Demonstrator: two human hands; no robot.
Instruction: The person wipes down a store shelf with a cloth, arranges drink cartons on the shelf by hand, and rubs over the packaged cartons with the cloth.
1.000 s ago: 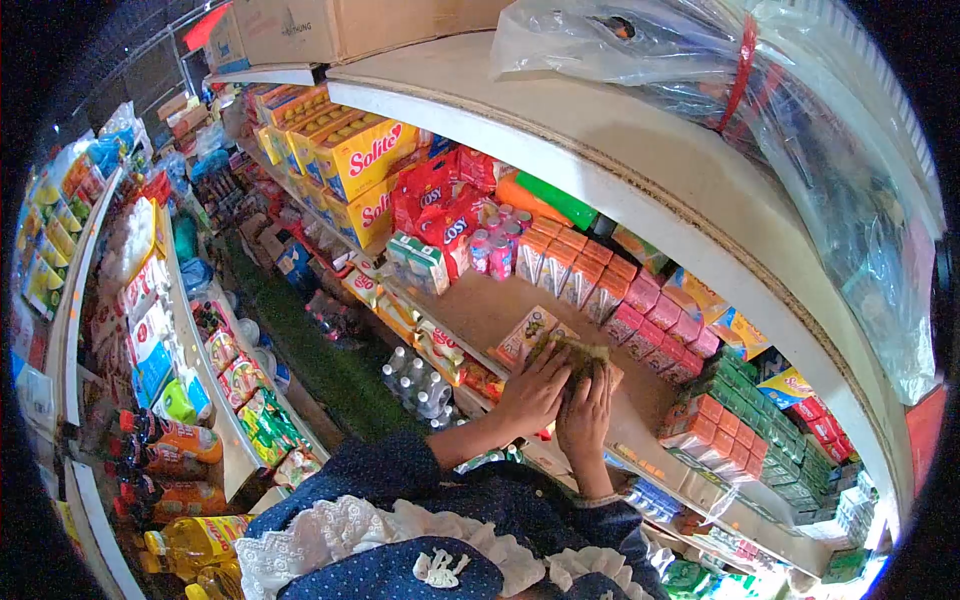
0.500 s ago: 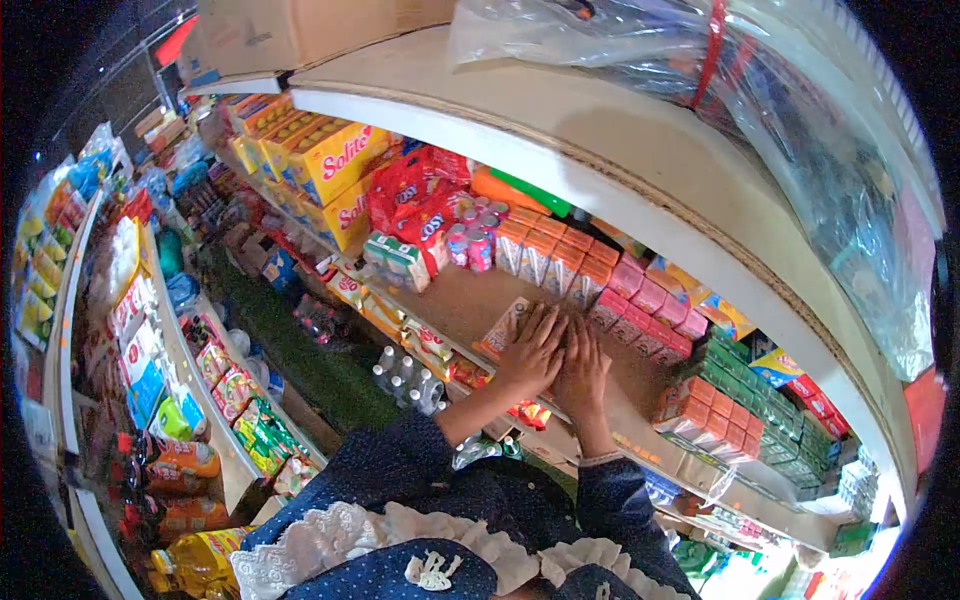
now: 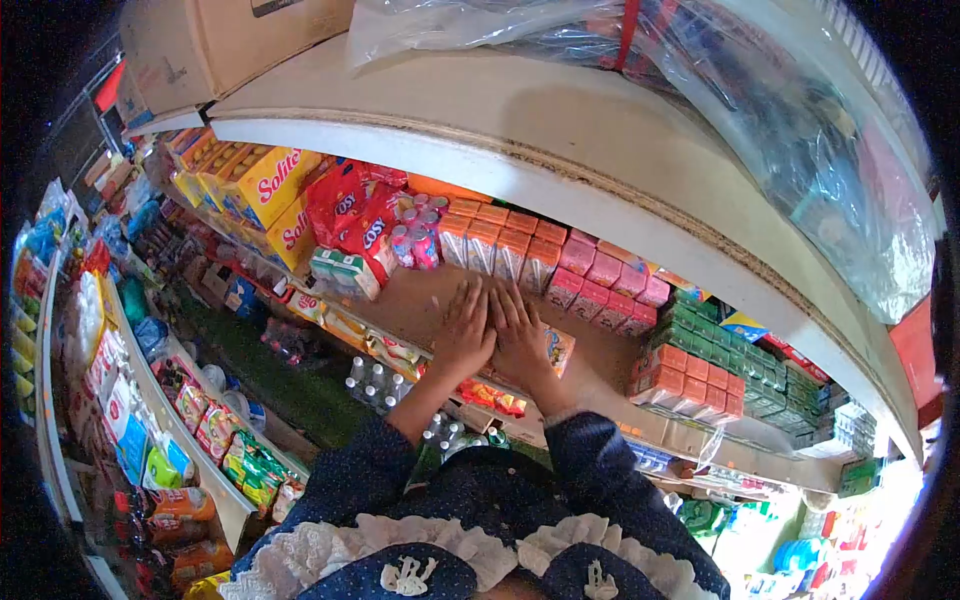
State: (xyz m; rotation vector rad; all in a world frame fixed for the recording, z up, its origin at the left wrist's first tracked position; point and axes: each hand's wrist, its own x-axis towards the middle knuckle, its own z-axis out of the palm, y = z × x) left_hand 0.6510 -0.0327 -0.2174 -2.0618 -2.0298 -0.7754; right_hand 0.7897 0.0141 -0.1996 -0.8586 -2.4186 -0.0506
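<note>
My left hand [image 3: 464, 335] and my right hand [image 3: 519, 338] lie side by side, palms down, fingers stretched out over the brown shelf board [image 3: 420, 300]. Their index fingers and thumbs nearly meet. An orange-and-white printed drink-carton pack [image 3: 559, 350] shows just beside my right hand; whether it continues beneath the palms is hidden. Neither hand is closed round anything. Beyond the fingertips stands a row of orange-topped drink cartons [image 3: 497, 247], with pink drink cartons [image 3: 600, 285] to its right.
Yellow Solite boxes [image 3: 268, 190], red Cosy bags [image 3: 355, 215] and shrink-wrapped small bottles [image 3: 415, 240] stand to the left. Orange cartons [image 3: 685, 380] and green cartons [image 3: 720, 345] are at right. An upper shelf edge [image 3: 480, 145] overhangs the goods. Glass bottles [image 3: 375, 380] stand below.
The view has shifted, so the shelves appear farther left. My hands have moved left along the board. The printed pack, earlier showing left of my left hand, now shows right of my right hand.
</note>
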